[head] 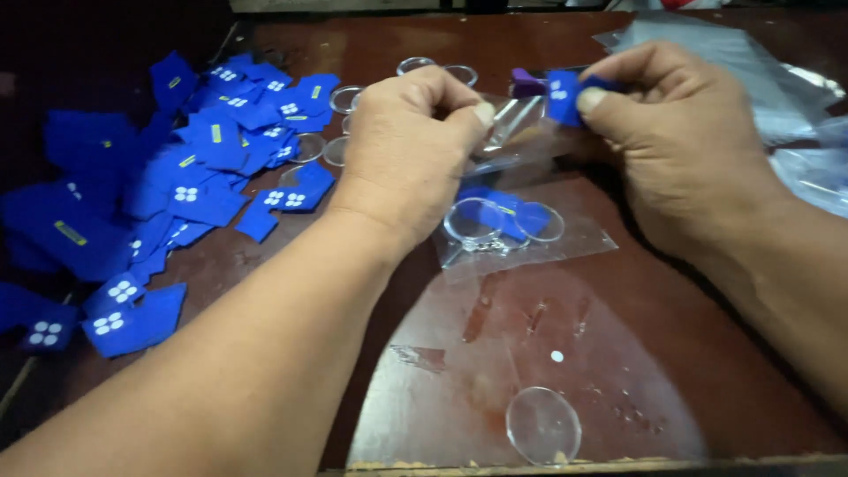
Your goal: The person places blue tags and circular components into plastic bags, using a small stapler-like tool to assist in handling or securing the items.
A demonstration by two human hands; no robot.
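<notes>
The small clear plastic bag [521,132] sits pinched between both hands above the middle of the table [707,353], toward its far edge.

Nearest, close to the table's near edge, a single clear round disc [543,426] lies flat on the dark wood. Further in, a filled clear packet [521,231] rests on the table under the hands, with round clear discs and a blue piece inside it.

Above that, the left hand [411,146] is closed, thumb and forefinger pressed on the bag's left side. The right hand [680,132] is closed too, its thumb and fingers nipping a blue fabric piece [561,93] at the bag's mouth.

The bag looks very light, thin and limp, and probably slippery; it seems to need a hold at its open edge on both sides. The blue piece looks soft, flat and light, best taken by its edge.

Toward the left edge lies a scattered heap of blue fabric pieces [203,168], with loose clear discs [344,99] beyond it. At the far right corner lies a stack of clear bags [777,79].
</notes>
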